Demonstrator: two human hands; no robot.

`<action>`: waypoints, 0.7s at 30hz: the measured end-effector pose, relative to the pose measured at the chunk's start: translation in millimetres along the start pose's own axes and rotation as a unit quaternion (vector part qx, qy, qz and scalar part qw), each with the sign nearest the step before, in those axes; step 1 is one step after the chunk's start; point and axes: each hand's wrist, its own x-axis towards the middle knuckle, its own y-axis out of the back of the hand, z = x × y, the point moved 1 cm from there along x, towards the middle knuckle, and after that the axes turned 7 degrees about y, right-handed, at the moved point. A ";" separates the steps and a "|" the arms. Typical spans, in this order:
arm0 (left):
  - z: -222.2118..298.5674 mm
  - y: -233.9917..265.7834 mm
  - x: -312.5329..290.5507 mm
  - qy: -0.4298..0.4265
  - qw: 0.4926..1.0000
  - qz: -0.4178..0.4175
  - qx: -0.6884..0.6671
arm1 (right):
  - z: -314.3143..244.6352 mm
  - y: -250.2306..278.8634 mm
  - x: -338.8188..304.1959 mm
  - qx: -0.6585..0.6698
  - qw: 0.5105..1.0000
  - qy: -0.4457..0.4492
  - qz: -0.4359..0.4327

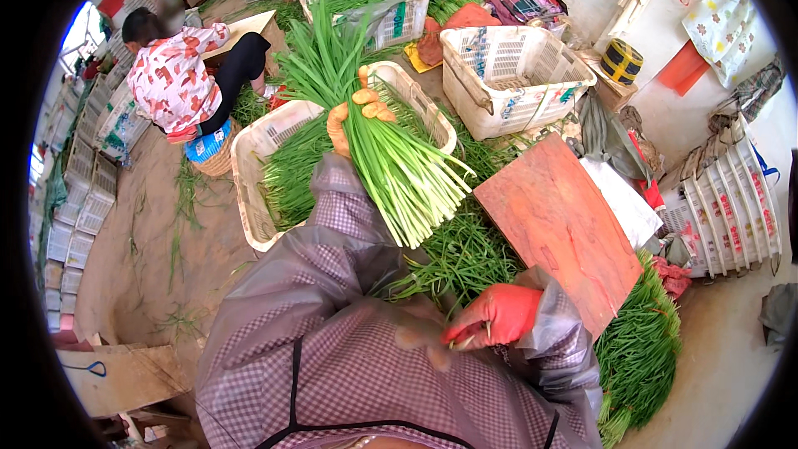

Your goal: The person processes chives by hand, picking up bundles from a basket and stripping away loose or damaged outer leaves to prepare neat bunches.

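A thick bunch of garlic chives (399, 158), with long green leaves and pale stem ends, is gripped by my left hand (353, 112). My fingers wrap round its middle, above a white crate (258, 214) with more greens in it. Its pale ends point down and to the right, toward me. Close to my body, my right hand (492, 318) in a red glove has its fingers closed on a few thin pale stalks (467, 337). Loose green stalks (453, 262) lie in a heap just beyond that hand.
A reddish board (565, 229) slopes at the right, with stacked chives (640, 357) beside it. Behind stands a white crate (517, 112). Nested crates (727, 208) lean at the far right. Another person (179, 75) sits on a basket at the left.
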 end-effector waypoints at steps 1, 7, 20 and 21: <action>2.7 -0.4 -2.4 0.003 1.000 -0.002 0.005 | -4.9 -1.1 -3.0 -0.009 0.998 -0.062 -0.010; -4.6 -8.2 -3.0 0.013 1.000 -0.017 0.012 | -15.0 18.8 50.3 -0.083 0.926 -0.007 0.368; -10.4 -10.8 -5.7 -0.013 0.999 -0.032 0.025 | 17.8 14.2 103.1 -0.351 0.860 -0.122 0.350; -9.2 -10.1 -5.4 -0.010 0.999 -0.035 0.029 | 17.8 14.4 106.0 -0.361 0.852 -0.119 0.360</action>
